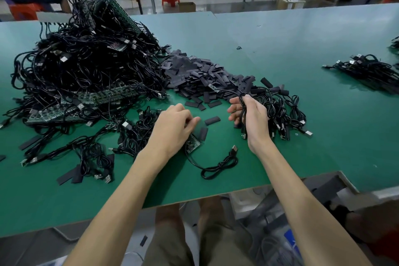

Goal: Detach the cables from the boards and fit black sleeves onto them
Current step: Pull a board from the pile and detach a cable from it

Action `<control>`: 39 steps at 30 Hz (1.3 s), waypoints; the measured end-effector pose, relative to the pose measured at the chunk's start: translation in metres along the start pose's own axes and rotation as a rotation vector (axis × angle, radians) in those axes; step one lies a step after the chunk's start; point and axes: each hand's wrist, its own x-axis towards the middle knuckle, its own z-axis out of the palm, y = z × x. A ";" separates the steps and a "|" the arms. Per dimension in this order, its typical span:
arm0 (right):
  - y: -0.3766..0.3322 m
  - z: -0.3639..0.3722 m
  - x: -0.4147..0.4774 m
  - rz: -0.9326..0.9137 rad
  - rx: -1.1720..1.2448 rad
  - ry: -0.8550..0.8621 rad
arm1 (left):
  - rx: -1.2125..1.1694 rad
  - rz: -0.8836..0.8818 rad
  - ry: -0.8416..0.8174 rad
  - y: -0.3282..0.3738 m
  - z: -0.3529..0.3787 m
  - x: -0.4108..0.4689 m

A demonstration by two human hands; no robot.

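My right hand point(250, 119) grips a coiled black USB cable point(243, 123) held upright; its small board end point(212, 87) sticks out toward the heap of black sleeves point(200, 77). My left hand point(174, 127) rests with curled fingers over a small green board point(192, 141) lying on the table, whose black cable point(218, 165) trails toward the front edge. Two loose sleeves point(212, 120) lie between my hands. A big tangle of cables and green boards point(86, 67) fills the left of the table.
A bunch of sleeved cables point(285, 110) lies just right of my right hand. Another cable bundle point(367, 69) sits far right. The green table's front edge point(194, 198) runs close to my body. Stools and benches stand beyond the table.
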 end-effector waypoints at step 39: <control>-0.001 -0.001 -0.006 -0.119 -0.148 -0.064 | -1.288 -0.391 0.184 0.011 0.026 0.027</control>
